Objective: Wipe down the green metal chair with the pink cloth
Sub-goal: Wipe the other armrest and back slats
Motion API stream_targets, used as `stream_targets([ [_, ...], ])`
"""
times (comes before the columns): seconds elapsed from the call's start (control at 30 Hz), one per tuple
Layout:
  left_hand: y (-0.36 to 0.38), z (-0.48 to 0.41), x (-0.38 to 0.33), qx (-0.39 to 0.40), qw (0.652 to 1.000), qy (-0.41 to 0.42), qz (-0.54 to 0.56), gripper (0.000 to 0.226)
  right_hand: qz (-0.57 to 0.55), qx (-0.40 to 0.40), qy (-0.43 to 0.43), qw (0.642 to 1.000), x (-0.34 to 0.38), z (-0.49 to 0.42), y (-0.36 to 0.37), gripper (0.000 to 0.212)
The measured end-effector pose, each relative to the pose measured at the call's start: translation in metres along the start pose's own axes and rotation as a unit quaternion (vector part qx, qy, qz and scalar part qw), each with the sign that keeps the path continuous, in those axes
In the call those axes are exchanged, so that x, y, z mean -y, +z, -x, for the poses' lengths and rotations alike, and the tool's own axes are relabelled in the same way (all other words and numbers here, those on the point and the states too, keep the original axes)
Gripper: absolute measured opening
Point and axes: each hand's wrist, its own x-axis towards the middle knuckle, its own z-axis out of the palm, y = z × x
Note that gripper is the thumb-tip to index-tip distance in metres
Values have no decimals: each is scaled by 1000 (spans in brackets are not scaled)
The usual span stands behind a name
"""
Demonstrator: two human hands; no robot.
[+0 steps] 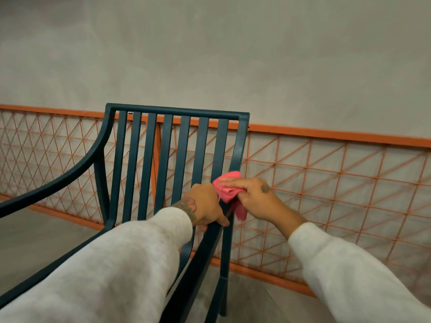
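The chair [166,141] stood in the middle of the view, its slatted back towards the wall [210,54]. The cloth [229,193] was bunched against the right post [239,148] of the back, just above where the right armrest [207,248] joins it, with a loose tail hanging below. The right grip [258,199] was clamped on the cloth, fingers laid across the top and thumb tucked under, pressing it to the post. The left grip [205,206] was closed round the armrest just beside it, thumb along the top edge, seemingly steadying the frame.

The step in hand looked like wiping that post and the joint below it. To do it well, the cloth would best be wrapped round the post so that front, side and back get wiped together, then drawn along its length in one firm stroke. The hanging tail should be gathered in so it does not snag between the slats. The left grip's hold should keep the chair from rocking under the pressure. The slats, top rail and left armrest [58,180] appeared to remain.

Behind the chair ran an orange mesh fence [326,135], and grey floor [35,241] lay beneath.
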Motion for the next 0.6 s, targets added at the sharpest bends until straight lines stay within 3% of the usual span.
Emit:
stream_targets([
  [0.2, -2, 1, -4, 3, 1000, -18, -13, 34, 52, -81, 6, 995, -5, -56, -26, 55],
  [0.4, 1, 1, -3, 1, 1000, -12, -5, 42, 203, -128, 9, 971, -12, -89, -40, 76],
  [0.6, -4, 2, -5, 8, 999, 1, -36, 33, 102, -162, 18, 981, -9, -96, -34, 60],
])
